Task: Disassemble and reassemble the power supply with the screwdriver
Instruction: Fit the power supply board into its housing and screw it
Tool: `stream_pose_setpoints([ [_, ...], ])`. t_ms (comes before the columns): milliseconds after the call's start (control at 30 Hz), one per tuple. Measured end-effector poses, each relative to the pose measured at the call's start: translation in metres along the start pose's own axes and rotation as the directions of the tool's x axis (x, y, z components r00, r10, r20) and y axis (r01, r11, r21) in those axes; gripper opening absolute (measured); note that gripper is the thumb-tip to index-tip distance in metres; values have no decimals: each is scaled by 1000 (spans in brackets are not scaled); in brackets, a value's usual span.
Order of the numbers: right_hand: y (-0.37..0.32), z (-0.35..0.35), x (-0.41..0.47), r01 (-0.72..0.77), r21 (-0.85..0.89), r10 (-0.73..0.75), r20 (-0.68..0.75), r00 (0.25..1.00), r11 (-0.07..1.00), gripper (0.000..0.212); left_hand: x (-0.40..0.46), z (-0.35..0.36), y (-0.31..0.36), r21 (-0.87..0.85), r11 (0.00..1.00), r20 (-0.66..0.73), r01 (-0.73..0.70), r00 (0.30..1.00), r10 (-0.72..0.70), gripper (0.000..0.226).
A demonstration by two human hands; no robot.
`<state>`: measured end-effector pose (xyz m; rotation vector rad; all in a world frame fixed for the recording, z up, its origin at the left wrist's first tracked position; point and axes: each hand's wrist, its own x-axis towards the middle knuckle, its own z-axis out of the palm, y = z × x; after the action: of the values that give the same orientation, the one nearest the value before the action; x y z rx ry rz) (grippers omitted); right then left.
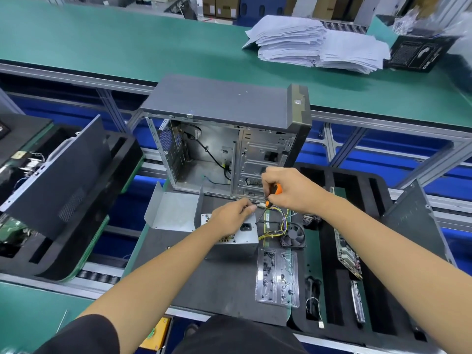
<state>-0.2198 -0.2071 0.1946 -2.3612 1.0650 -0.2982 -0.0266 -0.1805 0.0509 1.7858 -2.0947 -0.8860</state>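
Orange screwdriver (274, 192) mostly hidden inside right hand (288, 190); tip unseen.

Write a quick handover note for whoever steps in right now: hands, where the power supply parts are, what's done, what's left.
Left hand rests on the power supply and pinches a white connector on its wire bundle.
Right hand grips the orange-handled screwdriver above the wires.
Done: metal cover is off, lying left of the unit in front of the open computer case. Small fan lies at its right; screw tray is nearer you.
Left: finish disassembly, then reassemble and refit the cover.
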Motion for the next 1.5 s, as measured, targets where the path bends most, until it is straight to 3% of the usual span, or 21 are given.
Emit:
stream_pose_setpoints([
  [167, 4, 4, 1, 6, 8, -6, 4, 1000, 1000, 23, 5, 6, -6, 80, 997, 9, 5, 1000, -5, 31],
  [1333, 10, 14, 15, 26, -36, -22, 98, 995, 999, 17, 7, 9, -9, 105, 994, -21, -20, 1000, 22, 27],
  [1500, 4, 8, 19, 93, -233, -40, 224, 974, 968, 26, 5, 9, -8, 82, 996, -38, -44, 998, 47, 30],
])
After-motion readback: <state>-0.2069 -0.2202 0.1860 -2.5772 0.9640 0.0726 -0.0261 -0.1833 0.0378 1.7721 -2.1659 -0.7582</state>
